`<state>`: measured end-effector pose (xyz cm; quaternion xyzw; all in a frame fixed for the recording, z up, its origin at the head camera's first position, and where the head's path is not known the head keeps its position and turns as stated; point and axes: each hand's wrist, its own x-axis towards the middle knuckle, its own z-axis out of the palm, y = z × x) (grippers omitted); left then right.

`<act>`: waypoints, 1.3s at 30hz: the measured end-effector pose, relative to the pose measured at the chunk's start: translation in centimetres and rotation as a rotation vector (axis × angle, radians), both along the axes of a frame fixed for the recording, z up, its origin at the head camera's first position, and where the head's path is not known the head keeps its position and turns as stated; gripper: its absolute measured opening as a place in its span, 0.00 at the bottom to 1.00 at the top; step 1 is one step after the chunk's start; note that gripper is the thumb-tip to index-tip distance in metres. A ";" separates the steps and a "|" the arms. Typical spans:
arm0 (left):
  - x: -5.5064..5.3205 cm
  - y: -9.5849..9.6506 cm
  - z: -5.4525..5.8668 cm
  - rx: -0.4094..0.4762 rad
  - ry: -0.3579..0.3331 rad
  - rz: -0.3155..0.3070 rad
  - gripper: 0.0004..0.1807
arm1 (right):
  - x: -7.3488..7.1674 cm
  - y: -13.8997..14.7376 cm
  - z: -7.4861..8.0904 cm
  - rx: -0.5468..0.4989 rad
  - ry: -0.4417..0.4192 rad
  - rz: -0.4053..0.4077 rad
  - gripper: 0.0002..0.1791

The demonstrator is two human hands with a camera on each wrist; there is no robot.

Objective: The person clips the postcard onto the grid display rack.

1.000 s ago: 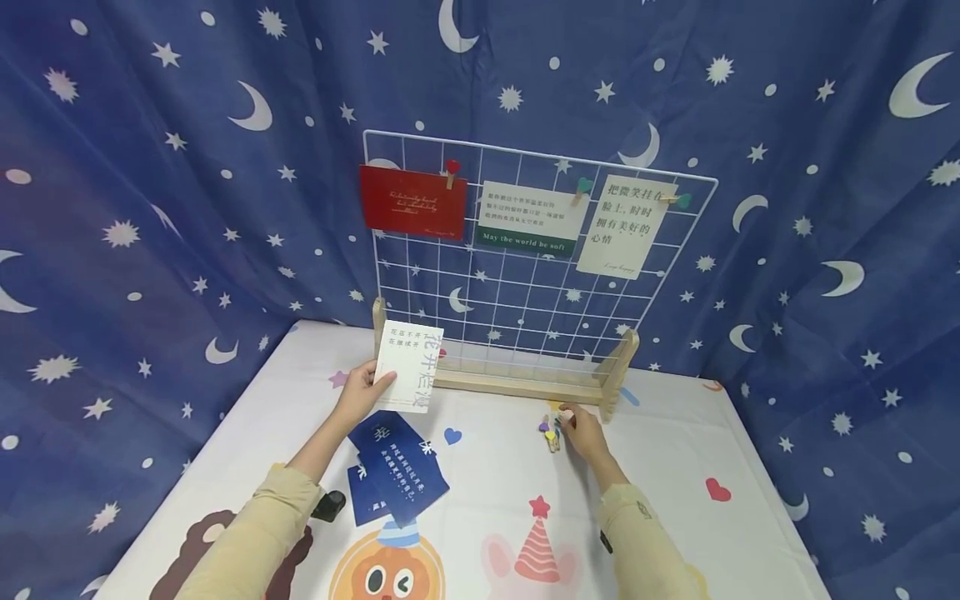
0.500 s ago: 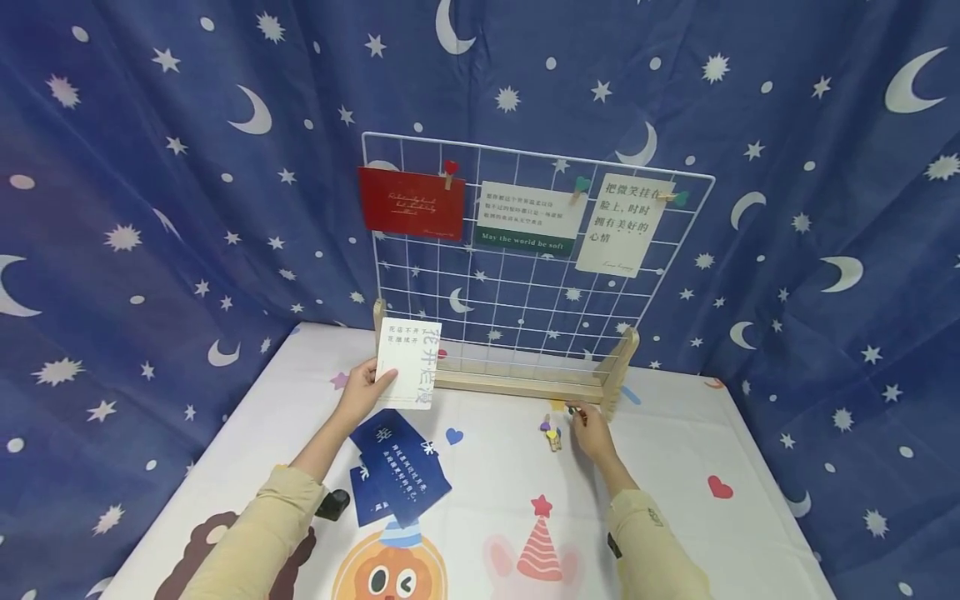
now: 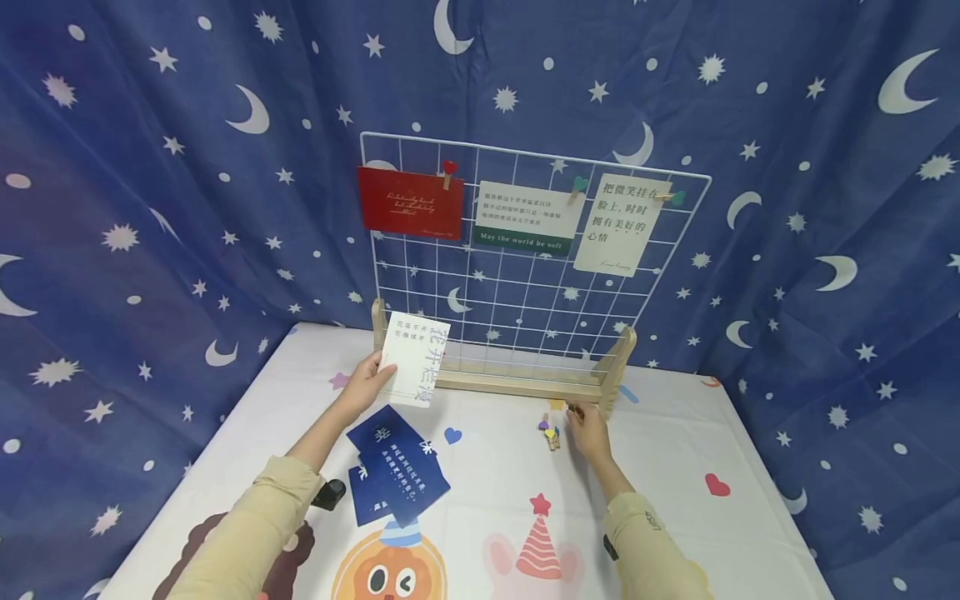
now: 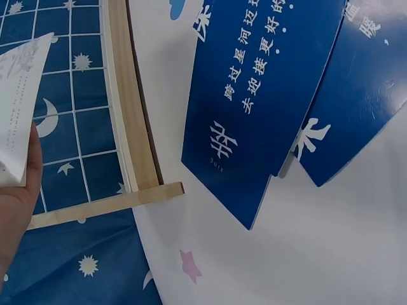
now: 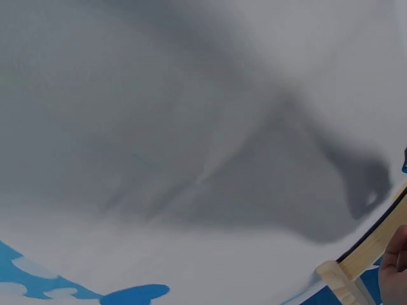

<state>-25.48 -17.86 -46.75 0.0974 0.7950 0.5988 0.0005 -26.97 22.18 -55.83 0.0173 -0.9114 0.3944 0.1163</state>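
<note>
My left hand (image 3: 365, 385) holds a white postcard (image 3: 411, 367) by its left edge, thumb on the front, before the left end of the wire grid rack (image 3: 480, 317). In the left wrist view the postcard (image 4: 20, 95) shows at the left edge. Beside the rack's right foot, my right hand (image 3: 590, 429) pinches a small clothespin (image 3: 573, 409), mostly hidden by the fingers. Several more clothespins (image 3: 551, 435) with coloured hearts lie on the table just left of it. Only part of the right hand (image 5: 395, 260) shows in the right wrist view.
Pegged along the rack's upper part are a red card (image 3: 412, 204), a white-and-green card (image 3: 527, 217) and a tall white card (image 3: 621, 225). Overlapping blue cards (image 3: 401, 467) lie below my left hand. A starry blue curtain (image 3: 225, 167) stands behind the table.
My right hand has drawn slightly right, away from the clothespin pile, with a clothespin between its fingers. The postcard in my left hand has risen a little and tilted.
</note>
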 end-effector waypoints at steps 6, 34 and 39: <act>-0.2 0.0 0.6 -0.010 -0.012 -0.050 0.25 | -0.3 -0.5 0.6 -0.016 -0.011 -0.002 0.15; -2.9 0.6 3.0 0.022 0.028 0.337 0.21 | -1.2 -2.4 3.6 -0.018 0.173 0.100 0.08; -3.1 0.6 3.9 0.043 0.039 0.341 0.23 | -1.1 -3.1 4.2 -0.036 0.146 0.132 0.08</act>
